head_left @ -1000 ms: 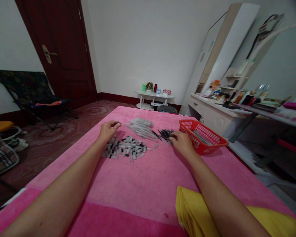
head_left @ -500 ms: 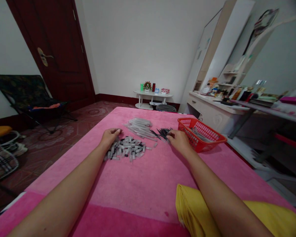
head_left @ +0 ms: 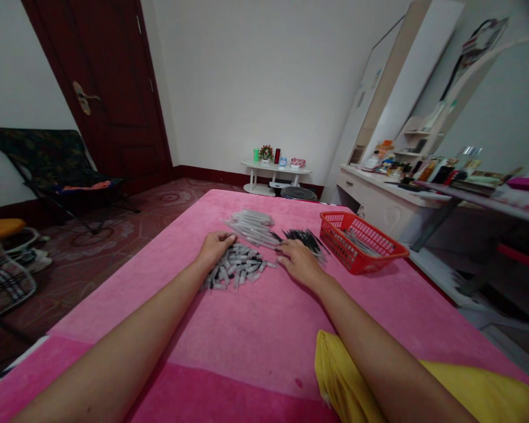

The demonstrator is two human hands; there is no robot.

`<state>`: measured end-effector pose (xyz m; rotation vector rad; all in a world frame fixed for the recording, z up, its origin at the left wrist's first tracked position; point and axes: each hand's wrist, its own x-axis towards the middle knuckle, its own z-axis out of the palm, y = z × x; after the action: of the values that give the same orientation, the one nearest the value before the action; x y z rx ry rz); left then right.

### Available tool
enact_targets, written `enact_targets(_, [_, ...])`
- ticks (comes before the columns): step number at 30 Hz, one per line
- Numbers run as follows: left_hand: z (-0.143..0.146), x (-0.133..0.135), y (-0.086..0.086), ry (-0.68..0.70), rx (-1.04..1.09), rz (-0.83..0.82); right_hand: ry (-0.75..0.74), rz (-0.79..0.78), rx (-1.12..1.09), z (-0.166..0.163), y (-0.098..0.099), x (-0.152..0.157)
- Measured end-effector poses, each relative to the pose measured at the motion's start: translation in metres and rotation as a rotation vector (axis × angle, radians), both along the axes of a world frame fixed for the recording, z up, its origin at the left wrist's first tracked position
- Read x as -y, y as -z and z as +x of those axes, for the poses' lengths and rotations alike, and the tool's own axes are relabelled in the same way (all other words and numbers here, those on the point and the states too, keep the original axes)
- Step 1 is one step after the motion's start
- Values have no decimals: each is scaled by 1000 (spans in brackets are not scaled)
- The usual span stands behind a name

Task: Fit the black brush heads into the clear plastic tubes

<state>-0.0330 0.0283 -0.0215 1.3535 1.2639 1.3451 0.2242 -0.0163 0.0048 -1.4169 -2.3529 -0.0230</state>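
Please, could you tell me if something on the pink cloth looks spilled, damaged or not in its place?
Nothing stands out as spilled or damaged. The small pieces lie jumbled in a heap at the left hand, but the pale sticks lie roughly lined up, and the red basket stands upright.

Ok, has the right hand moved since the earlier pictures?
Yes: judged against the red basket, the right hand has moved left, away from it and closer to the pile of small pieces.
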Motion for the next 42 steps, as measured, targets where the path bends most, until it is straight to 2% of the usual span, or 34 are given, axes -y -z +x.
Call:
enact_targets(4, [2, -1, 1, 61, -112, 52, 15, -35, 65, -8, 5, 4])
enact_targets(7, [2, 0, -2, 46, -212, 168, 4, -5, 25, -8, 4, 4])
enact_targets(9, [3, 3, -9, -14, -331, 310, -5, 40, -48, -7, 0, 4])
enact_targets(12, [5, 11, -23, -75, -612, 620, -32, 113, -174, -7, -6, 5])
enact_targets(15, [13, 22, -35, 20, -819, 823, -113, 154, -253, -11, -11, 9])
enact_targets(18, [23, 28, -39, 161, -968, 904, -219, 173, -288, -18, -15, 14])
enact_targets(21, [27, 30, -35, 218, -1044, 904, -297, 156, -289, -23, -16, 18])
enact_targets(23, [25, 29, -31, 188, -1035, 863, -265, 136, -265, -22, -16, 18])
enact_targets(25, [22, 27, -28, 116, -989, 813, -132, 127, -217, -16, -14, 15])
enact_targets(28, [18, 24, -25, 35, -929, 757, 144, 126, -106, 0, -9, 7])
enact_targets(30, [17, 23, -24, 30, -920, 732, 288, 122, -20, 12, -5, 2])
enact_targets(32, [17, 23, -23, 47, -924, 714, 369, 113, 48, 22, -2, -1])
enact_targets(36, [18, 24, -22, 78, -927, 700, 405, 109, 93, 30, 1, -4])
enact_targets(42, [19, 25, -21, 87, -950, 696, 394, 110, 167, 24, 2, -4])
